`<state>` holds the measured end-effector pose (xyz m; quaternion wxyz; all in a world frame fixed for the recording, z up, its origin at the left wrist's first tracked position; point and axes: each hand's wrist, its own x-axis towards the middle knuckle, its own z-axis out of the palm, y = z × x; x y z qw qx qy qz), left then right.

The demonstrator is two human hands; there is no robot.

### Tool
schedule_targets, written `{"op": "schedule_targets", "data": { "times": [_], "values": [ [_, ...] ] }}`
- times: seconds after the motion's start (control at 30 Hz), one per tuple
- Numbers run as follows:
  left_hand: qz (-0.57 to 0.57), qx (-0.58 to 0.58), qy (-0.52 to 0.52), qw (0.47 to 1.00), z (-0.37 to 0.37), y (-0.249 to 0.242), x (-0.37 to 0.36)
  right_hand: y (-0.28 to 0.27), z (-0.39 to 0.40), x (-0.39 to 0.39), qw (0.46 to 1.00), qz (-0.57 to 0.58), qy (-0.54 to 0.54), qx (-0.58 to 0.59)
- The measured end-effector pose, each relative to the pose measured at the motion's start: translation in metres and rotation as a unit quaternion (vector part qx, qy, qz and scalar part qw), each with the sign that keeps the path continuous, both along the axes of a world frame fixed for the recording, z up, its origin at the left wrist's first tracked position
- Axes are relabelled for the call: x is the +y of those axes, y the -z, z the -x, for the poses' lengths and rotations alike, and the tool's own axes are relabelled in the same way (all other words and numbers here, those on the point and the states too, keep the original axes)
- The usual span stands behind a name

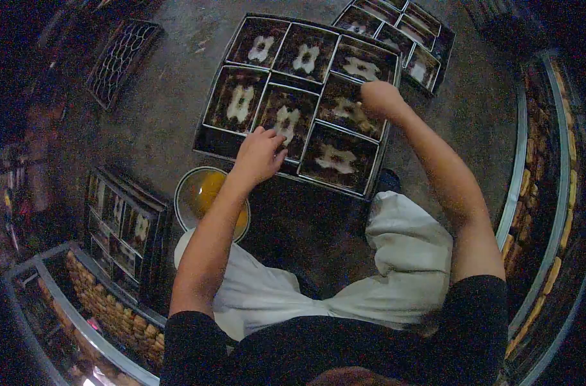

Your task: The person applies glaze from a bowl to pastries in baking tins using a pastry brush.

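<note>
A large dark tray (222, 143) lies on the floor in front of me, holding several rectangular baking tins (294, 87) with pale, blotchy patches on their dark bottoms. My left hand (259, 156) is at the near edge of the middle tin, fingers slightly bent and thumb apart, seemingly touching the rim. Over the right side of the tray, my right hand (381, 101) is closed at the edge of another tin (338, 110). Whatever is in that fist is hidden. A bowl (185, 193) containing yellow liquid (210, 185) stands left of my knees, partly covered by my left forearm.
More tins on a second tray (428, 48) lie at the back right. Tins are stacked on edge (122, 225) at the left. Racks of baked goods (103, 289) stand at lower left and along the right (566, 161). A mesh-like frame (122, 59) lies at upper left.
</note>
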<state>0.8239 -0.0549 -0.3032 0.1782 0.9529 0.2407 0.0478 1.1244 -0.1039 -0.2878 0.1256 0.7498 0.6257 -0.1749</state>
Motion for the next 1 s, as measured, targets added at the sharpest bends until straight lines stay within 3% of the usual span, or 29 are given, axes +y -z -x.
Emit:
{"op": "schedule_targets", "data": {
  "times": [0.2,0.3,0.4,0.5,0.63,0.73,0.83,1.0],
  "values": [
    [-0.003,0.009,-0.006,1.000,0.000,0.008,0.004,0.033,-0.003,0.016,0.976,-0.062,0.098,0.182],
    [0.004,0.004,-0.010,1.000,-0.004,0.004,0.002,0.014,-0.002,-0.002,0.987,-0.102,0.114,0.050],
    [0.005,0.003,-0.014,1.000,-0.004,0.001,0.000,0.008,-0.008,-0.015,0.991,-0.110,0.072,-0.027],
    [0.012,0.003,-0.036,0.999,0.003,-0.004,0.009,0.004,0.000,-0.010,0.997,-0.076,-0.011,-0.021],
    [0.053,0.024,-0.096,0.994,0.031,-0.020,0.024,-0.046,0.040,0.005,0.994,-0.003,-0.074,-0.084],
    [0.049,0.006,-0.161,0.986,0.068,-0.010,0.034,-0.089,0.093,0.012,0.988,-0.033,-0.144,-0.049],
    [0.086,0.079,-0.211,0.971,0.118,-0.008,0.043,-0.095,0.160,0.024,0.972,-0.031,-0.232,0.029],
    [0.102,0.162,-0.312,0.931,0.201,-0.016,0.040,-0.043,0.270,0.032,0.915,0.068,-0.382,0.111]
  ]
}}
